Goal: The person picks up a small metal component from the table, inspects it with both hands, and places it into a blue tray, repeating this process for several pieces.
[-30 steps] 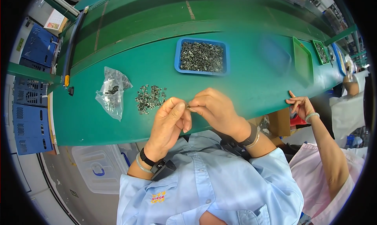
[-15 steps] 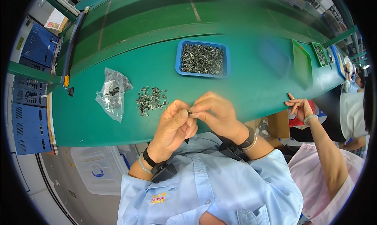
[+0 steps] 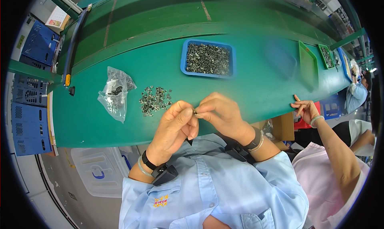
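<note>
My left hand and my right hand meet over the near edge of the green table, fingertips pinched together. Between them is a small dark metal piece, mostly covered by the fingers. Just beyond my left hand lies a loose pile of small shiny metal pieces. Farther off, a blue tray holds a heap of similar small pieces. A clear plastic bag with dark pieces inside rests to the left of the pile.
A green tray and a smaller green tray of parts stand far right. A co-worker's hand rests at the table edge on the right. Blue crates stand left; a clear lidded box and a cardboard box sit below the table.
Both hands stay pinched together over the small metal piece, with only slight finger movement. At the far right, a person in the background has shifted.
</note>
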### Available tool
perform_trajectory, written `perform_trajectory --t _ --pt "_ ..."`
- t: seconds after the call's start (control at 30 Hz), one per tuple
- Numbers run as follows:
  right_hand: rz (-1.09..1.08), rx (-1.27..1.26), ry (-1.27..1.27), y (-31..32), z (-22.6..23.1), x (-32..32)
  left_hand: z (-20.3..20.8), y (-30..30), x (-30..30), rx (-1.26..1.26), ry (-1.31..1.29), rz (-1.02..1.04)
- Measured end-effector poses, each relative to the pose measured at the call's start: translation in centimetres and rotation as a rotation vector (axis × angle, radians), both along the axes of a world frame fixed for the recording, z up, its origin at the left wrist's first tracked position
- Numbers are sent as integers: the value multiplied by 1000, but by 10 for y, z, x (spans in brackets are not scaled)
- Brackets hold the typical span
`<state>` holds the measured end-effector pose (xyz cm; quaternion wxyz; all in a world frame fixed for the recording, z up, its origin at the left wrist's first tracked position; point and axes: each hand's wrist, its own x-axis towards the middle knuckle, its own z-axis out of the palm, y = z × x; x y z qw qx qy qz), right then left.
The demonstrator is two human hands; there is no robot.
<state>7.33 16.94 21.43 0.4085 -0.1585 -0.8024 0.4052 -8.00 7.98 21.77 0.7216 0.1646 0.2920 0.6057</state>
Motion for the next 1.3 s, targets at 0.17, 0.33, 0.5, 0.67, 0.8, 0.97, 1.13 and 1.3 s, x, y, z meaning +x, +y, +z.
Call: perform_trajectory --t 0.17,0.33,0.5,0.67,0.8,0.97,1.13,1.3 --pt "-14 -22 -8 -1 1 2 3 -2 0 31 85 -6" --pt "-53 56 -57 4 2 2 2 2 -1 -6 237 -4" --pt "-189 247 -88 52 15 0 0 -5 -22 -42 245 177" --pt "-336 182 -249 75 5 -12 -10 -22 -55 -29 228 343" --pt "-62 309 -434 49 -8 -22 -15 -33 -59 -69 209 371" --pt "83 341 -486 16 -18 -47 -20 -33 -57 -91 201 318" --pt "85 258 -431 20 -25 -49 -24 -31 -51 -62 226 279" --pt "59 200 -365 17 -7 -41 -15 -21 -42 -116 352 199"
